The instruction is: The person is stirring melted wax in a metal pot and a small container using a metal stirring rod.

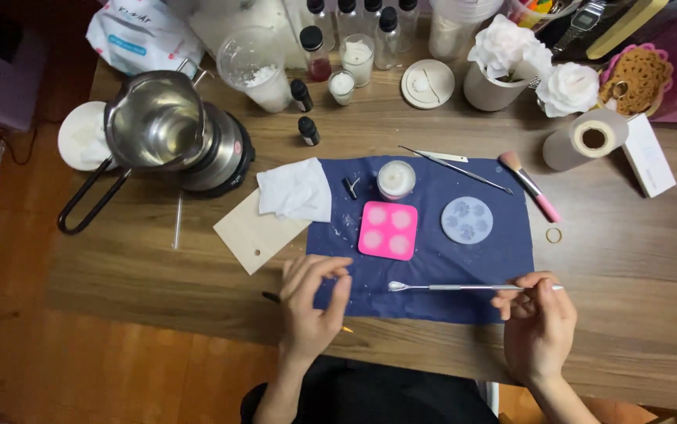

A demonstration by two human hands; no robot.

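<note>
Right hand (538, 322) pinches the handle end of a thin metal spatula (452, 287) between thumb and fingertips, and the tool lies level over the near edge of the blue mat (503, 251), its small spoon tip pointing left. Left hand (315, 302) sits at the mat's near-left corner, fingers curled loosely together, the forefinger stretched toward the spoon tip but apart from it; whether it pinches anything I cannot tell. Just beyond the spatula on the mat lies a pink mould (388, 230) with four round cavities, and right of it a grey round mould (467, 220). Farther off stand a small white jar (396, 179), a white tissue (297, 190) and tweezers (456, 169). Far left, a steel pot (154, 122) sits on a hotplate; a pink brush (531, 187) lies right of the mat.
</note>
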